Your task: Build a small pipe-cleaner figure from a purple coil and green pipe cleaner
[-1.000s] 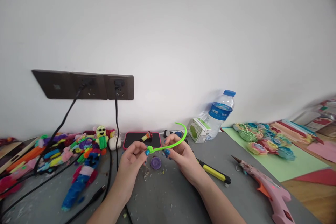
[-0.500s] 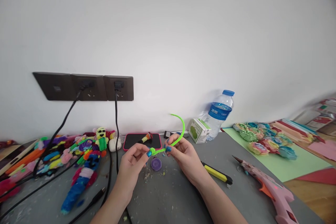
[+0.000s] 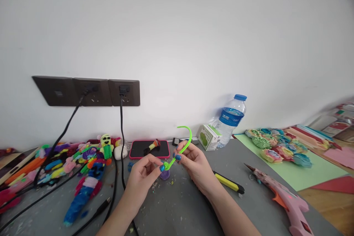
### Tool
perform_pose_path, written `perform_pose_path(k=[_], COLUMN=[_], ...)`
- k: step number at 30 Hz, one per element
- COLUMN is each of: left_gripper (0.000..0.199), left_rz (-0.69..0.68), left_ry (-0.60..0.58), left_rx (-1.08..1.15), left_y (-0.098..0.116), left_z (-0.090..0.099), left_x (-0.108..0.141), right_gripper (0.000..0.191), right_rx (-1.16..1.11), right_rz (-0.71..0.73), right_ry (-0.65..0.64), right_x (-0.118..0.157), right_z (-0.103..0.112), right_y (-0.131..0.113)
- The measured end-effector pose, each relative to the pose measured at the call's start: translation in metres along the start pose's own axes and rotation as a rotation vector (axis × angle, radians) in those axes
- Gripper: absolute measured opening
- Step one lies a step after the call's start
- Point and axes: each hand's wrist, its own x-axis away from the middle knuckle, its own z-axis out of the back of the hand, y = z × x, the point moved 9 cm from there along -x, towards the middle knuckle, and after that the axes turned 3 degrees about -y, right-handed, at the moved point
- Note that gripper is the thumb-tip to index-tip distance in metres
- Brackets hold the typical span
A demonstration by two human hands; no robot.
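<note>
A bright green pipe cleaner [image 3: 190, 138] is stretched between my hands above the grey table, its free end curving up and back to the left. My left hand [image 3: 145, 177] pinches its small coiled end between thumb and finger. Farther along the stem, my right hand [image 3: 195, 164] has it between thumb and fingertips. Below the coil lies a purple disc [image 3: 165, 175], partly covered by the fingers. Behind my left hand is a phone with a pink edge [image 3: 138, 149], with a small beaded-looking figure [image 3: 153, 146] lying on it.
Colourful pipe-cleaner pieces [image 3: 59, 166] and black cables [image 3: 114, 191] crowd the left. On the right are a yellow cutter [image 3: 229, 182], a pink glue gun [image 3: 287, 199] and paper flowers [image 3: 282, 147]. A small box [image 3: 209, 137] and a water bottle [image 3: 231, 120] stand by the wall.
My left hand has shifted slightly right and down with the coiled end, closer to my right hand. The stem now slopes more steeply, and its free tip sits a little lower.
</note>
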Motion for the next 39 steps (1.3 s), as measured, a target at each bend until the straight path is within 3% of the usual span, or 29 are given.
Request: perform_pose_path(k=[13, 20, 26, 39], left_gripper=[0.030, 0.034, 0.037, 0.039], left_rz=[0.084, 0.058, 0.027, 0.056], left_ry=[0.020, 0.092, 0.165, 0.178], left_rx=[0.058, 0.125, 0.176, 0.151], left_y=[-0.006, 0.000, -0.007, -0.011], left_z=[0.003, 0.009, 0.017, 0.020], left_x=[0.000, 0.001, 0.000, -0.001], right_gripper=[0.025, 0.031, 0.034, 0.034], right_rx=[-0.146, -0.297, -0.292, -0.264], right_rz=[-0.012, 0.078, 0.052, 0.032], right_ry=[0.097, 0.400, 0.373, 0.368], right_x=[-0.003, 0.002, 0.000, 0.000], right_z=[0.012, 0.050, 0.042, 0.038], right_y=[0.001, -0.003, -0.005, -0.006])
